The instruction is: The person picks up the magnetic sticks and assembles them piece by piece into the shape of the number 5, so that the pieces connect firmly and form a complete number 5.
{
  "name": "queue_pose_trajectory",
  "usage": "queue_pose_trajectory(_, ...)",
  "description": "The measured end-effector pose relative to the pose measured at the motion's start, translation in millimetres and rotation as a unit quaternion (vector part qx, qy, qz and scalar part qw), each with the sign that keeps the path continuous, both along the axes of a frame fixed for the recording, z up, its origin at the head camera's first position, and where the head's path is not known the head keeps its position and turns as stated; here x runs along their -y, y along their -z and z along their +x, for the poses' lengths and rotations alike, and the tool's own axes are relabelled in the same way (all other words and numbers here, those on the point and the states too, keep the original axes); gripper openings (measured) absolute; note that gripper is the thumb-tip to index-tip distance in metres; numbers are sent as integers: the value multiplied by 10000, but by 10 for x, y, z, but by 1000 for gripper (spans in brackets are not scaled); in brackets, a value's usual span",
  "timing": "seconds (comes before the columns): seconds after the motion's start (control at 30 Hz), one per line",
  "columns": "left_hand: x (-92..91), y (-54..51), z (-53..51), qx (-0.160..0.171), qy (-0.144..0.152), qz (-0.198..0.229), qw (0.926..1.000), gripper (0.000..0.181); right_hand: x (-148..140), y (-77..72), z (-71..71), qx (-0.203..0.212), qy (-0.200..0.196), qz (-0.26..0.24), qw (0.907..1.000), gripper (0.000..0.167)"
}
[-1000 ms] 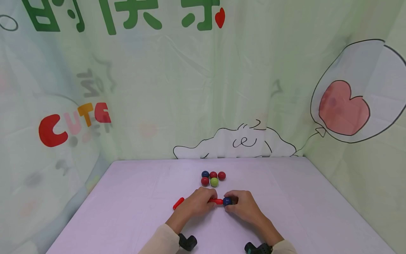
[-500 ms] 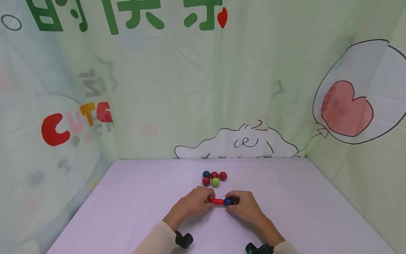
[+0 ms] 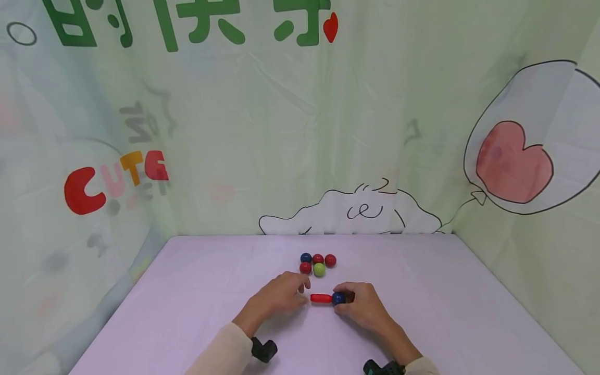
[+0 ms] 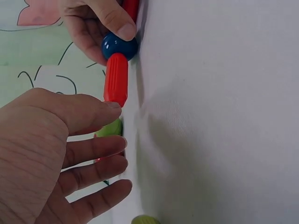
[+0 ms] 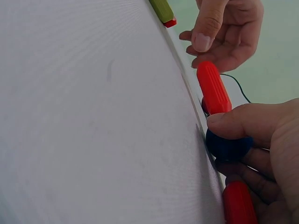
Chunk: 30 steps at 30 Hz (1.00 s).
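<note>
My right hand [image 3: 365,307] pinches a blue ball [image 3: 338,298] between thumb and fingers, low over the table. From the ball's left side a ribbed red rod [image 3: 321,298] sticks out. A second red rod [image 5: 239,203] shows on the ball's other side in the right wrist view, partly under my right fingers. My left hand [image 3: 281,294] is just left of the first rod's free end, fingers spread and loosely bent, holding nothing. In the left wrist view its thumb [image 4: 100,112] lies close by that end; the head view shows a small gap.
Behind the hands sit a blue ball [image 3: 306,258], a green ball [image 3: 319,269] and several red balls [image 3: 330,260] in a cluster. A green rod with a red end [image 5: 161,10] lies farther left. A printed curtain [image 3: 211,156] borders the table [image 3: 211,260].
My left hand has let go of the red rod and drawn back left. The right hand keeps its hold on the blue ball. The loose red piece at left is now hidden by the left hand.
</note>
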State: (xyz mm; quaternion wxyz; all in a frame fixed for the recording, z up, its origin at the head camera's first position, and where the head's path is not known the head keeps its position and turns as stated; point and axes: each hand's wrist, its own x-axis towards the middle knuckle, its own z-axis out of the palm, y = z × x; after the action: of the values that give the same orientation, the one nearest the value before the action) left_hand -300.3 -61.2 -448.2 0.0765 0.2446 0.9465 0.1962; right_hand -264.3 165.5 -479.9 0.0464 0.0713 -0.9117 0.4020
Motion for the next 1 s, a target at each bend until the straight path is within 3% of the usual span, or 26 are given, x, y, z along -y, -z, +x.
queue_pose_trajectory(0.4, 98, 33, -29, -145, -281, -32, 9995, 31, 0, -24, 8, 11, 53, -20, 10000, 31)
queue_pose_trajectory(0.6, 106, 95, -111, -429, -397, -87, 9983, 44, -7, -12, -1, 53, 54, -6, 10000, 32)
queue_pose_trajectory(0.87, 52, 169, -267, -106, -912, 299, 9953, 62, -8, 7, -15, 90, 46, 6, 9999, 31)
queue_pose_trajectory(1.0, -5, 162, -320, -239, -845, 232, 9959, 61, -10, -2, -8, 75, 16, -10, 10000, 31)
